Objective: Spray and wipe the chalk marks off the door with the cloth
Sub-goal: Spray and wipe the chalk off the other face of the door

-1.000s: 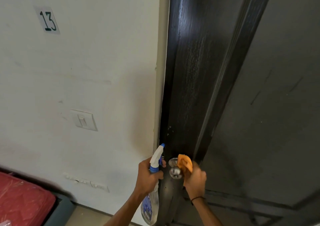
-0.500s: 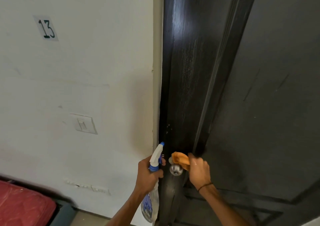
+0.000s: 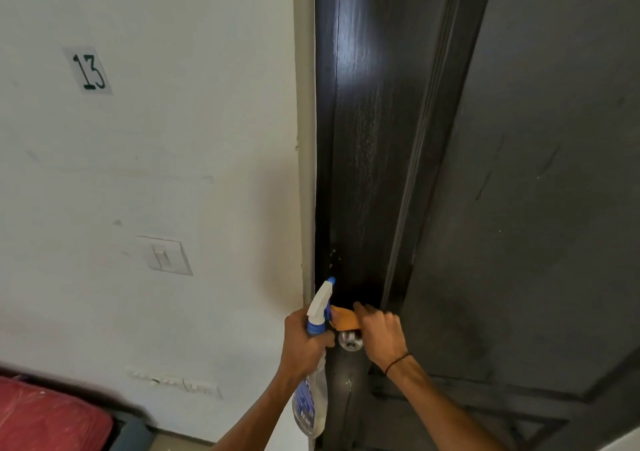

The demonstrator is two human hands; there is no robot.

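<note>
A dark wooden door [image 3: 374, 139] fills the middle and right of the view. My left hand [image 3: 304, 341] grips a spray bottle [image 3: 317, 315] with a white and blue trigger head, held upright beside the door's left edge. My right hand [image 3: 379, 329] holds an orange cloth [image 3: 343, 319] against the door just above the round metal knob [image 3: 350, 340]. The cloth lies between the bottle's head and my right fingers. Faint pale streaks show on the door's stile higher up, and a few small specks [image 3: 333, 253] sit above the bottle's nozzle.
A white wall [image 3: 173, 156] lies left of the door, with a label reading 13 [image 3: 88, 71] and a light switch [image 3: 164, 255]. A red padded object [image 3: 45, 416] sits at the bottom left. Thin scratches [image 3: 485, 177] mark the door's recessed panel at right.
My right hand has slid the orange cloth leftward and upward, from beside the knob to above it, near the bottle's head. My left hand and the bottle have barely moved.
</note>
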